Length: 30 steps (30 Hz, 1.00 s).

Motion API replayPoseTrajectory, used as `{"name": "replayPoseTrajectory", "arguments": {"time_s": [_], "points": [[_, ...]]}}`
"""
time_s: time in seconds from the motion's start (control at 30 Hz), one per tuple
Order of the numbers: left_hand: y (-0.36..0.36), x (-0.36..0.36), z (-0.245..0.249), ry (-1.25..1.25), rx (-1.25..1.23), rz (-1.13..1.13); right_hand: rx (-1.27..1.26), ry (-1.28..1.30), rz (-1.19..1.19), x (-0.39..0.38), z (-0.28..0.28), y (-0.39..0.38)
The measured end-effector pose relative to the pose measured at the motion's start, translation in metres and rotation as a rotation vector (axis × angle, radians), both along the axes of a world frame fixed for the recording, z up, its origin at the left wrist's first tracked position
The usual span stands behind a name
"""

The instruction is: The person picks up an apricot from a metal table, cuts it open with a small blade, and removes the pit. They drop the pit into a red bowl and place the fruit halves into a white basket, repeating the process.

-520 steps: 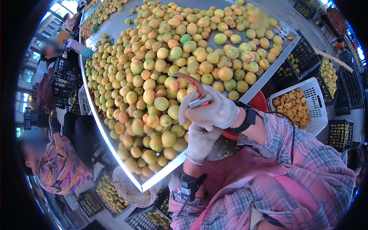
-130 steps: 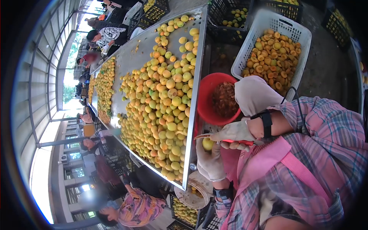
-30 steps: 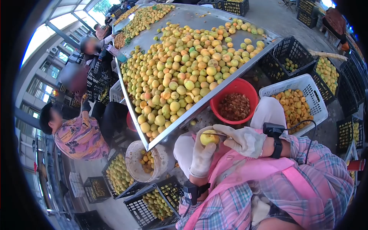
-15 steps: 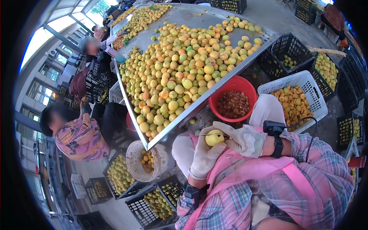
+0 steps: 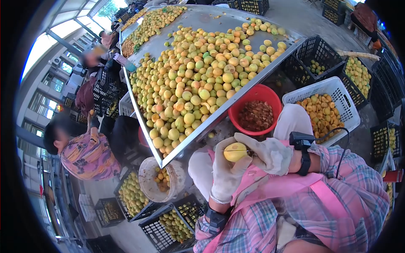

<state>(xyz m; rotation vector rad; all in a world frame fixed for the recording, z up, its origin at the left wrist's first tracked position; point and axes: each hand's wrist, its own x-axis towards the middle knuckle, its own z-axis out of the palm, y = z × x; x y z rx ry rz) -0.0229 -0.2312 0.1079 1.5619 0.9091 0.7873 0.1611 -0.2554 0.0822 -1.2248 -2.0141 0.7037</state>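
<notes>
A yellow fruit (image 5: pixel 235 152) with a dark line across it is held above my lap. My left hand (image 5: pixel 225 173), in a whitish glove, wraps round its left and lower side. My right hand (image 5: pixel 270 155), gloved too, is closed at the fruit's right side on a thin dark tool, most of which is hidden by the fingers. Just beyond the hands stands a red basin (image 5: pixel 276 98) with brown pieces in it. To its right, a white basket (image 5: pixel 353 114) holds orange fruit halves.
A metal table (image 5: pixel 202 128) heaped with fruit lies ahead. A white bucket (image 5: pixel 145 179) and black crates (image 5: pixel 158 232) stand at the lower left. Another person (image 5: pixel 90 154) in a patterned top sits at the left; more people are farther back. Black crates (image 5: pixel 314 48) stand at the right.
The fruit has turned between my hands, and its dark line now runs more across the middle. My left hand has shifted slightly. At the back left, a person has leaned away from the table.
</notes>
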Motion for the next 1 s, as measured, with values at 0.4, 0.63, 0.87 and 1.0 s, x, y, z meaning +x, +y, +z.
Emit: {"name": "replayPoseTrajectory", "arguments": {"time_s": [0.4,0.63,0.87,1.0], "points": [[-0.007,0.012,0.006,-0.214,-0.185,0.142,-0.105,-0.005,-0.037,-0.005,0.011,0.004],[-0.007,0.013,0.005,-0.055,0.038,0.152,0.103,0.041,-0.053,-0.006,-0.006,0.006],[-0.009,0.018,-0.007,-0.358,-0.204,0.192,0.218,0.048,-0.085,-0.009,-0.003,0.005],[-0.01,0.021,0.006,-0.138,-0.062,0.234,0.132,0.082,-0.06,-0.005,-0.014,0.004]]}}
